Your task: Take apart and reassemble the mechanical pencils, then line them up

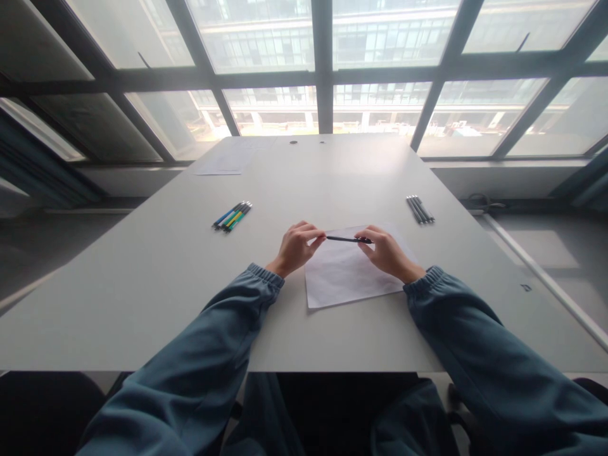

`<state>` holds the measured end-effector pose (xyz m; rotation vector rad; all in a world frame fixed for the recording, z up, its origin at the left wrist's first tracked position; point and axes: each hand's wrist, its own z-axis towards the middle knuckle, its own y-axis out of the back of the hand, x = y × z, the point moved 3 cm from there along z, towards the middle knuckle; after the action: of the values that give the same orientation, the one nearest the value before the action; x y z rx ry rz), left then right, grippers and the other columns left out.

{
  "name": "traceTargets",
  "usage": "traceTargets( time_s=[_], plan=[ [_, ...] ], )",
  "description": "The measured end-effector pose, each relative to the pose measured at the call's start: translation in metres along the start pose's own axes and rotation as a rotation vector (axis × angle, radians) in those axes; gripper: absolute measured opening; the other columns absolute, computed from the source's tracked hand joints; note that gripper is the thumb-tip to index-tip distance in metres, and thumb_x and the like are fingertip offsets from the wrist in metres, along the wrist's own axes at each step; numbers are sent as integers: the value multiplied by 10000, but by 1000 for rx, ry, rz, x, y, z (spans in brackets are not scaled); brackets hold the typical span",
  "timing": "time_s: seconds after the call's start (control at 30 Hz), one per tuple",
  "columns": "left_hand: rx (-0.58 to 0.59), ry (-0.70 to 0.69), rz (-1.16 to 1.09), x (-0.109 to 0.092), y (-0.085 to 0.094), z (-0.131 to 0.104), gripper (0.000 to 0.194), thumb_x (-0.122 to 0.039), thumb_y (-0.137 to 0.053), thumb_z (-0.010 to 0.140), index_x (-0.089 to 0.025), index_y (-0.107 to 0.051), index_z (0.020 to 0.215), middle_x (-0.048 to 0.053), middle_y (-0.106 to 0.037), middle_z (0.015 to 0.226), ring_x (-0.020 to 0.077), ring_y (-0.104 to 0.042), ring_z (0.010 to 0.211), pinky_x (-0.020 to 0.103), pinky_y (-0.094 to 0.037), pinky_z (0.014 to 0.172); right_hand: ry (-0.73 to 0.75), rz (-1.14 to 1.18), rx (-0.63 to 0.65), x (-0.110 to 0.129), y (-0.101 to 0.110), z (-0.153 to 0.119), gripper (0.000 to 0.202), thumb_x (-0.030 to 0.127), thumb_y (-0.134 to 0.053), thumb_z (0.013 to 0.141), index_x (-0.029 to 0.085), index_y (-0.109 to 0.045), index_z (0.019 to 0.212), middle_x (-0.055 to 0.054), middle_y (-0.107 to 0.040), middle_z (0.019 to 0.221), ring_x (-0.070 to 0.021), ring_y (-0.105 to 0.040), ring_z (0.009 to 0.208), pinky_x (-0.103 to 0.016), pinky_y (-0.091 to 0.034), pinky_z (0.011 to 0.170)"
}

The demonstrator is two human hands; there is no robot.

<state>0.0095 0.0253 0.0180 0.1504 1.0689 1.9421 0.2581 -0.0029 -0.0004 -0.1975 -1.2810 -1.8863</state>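
A slim dark pen [341,239] is held level between both hands, over the far part of a white sheet of paper [346,275]. My left hand [297,246] pinches its left end between thumb and fingertips. At the other end, my right hand [386,253] has its thumb and fingers closed around the pen. The paper lies slightly turned on the white table, partly covered by my right hand and wrist.
Several pens with blue, yellow and green barrels [232,216] lie bunched to the left. To the right rests a row of grey pens [420,209]. More paper [221,159] lies at the table's [142,304] far left, before large windows.
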Motion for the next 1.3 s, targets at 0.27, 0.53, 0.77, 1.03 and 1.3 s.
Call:
traceTargets(
  time_s=[0.27, 0.53, 0.77, 1.03, 1.3],
  plan=[
    [32, 19, -55, 4, -4, -1, 203, -327, -618, 972, -220, -766, 884, 42, -756, 856, 197, -642, 839, 342, -519, 813, -2, 24, -15, 0, 1, 0, 122, 170, -602, 905, 203, -691, 982, -67, -697, 985, -222, -656, 901, -361, -516, 853],
    [-47, 17, -214, 8, -5, -3, 154, -346, -709, 918, -211, -783, 930, 48, -767, 847, 192, -648, 811, 338, -541, 781, 0, 19, -34, -1, 0, 1, 109, 177, -608, 903, 207, -692, 967, -65, -706, 960, -217, -649, 859, -343, -509, 803],
    [-67, 12, -311, 1, -2, -1, 170, -328, -741, 894, -210, -790, 1005, 61, -766, 903, 176, -635, 798, 319, -546, 749, -2, 62, -86, -1, 4, 1, 100, 154, -617, 888, 200, -687, 942, -69, -704, 927, -218, -646, 825, -345, -512, 775],
    [-102, 150, -345, 3, -4, -3, 211, -300, -720, 904, -205, -762, 1087, 48, -759, 885, 154, -651, 768, 283, -546, 694, -3, 95, -119, -5, 3, 0, 102, 165, -615, 897, 206, -686, 958, -60, -702, 932, -217, -665, 842, -342, -523, 785],
    [-97, 205, -354, 5, -4, -4, 135, -324, -730, 891, -196, -767, 918, 43, -750, 840, 155, -660, 753, 279, -533, 686, 6, 87, -113, -4, 2, 0, 100, 168, -624, 898, 209, -695, 955, -62, -703, 930, -218, -661, 836, -342, -518, 784]
  ],
)
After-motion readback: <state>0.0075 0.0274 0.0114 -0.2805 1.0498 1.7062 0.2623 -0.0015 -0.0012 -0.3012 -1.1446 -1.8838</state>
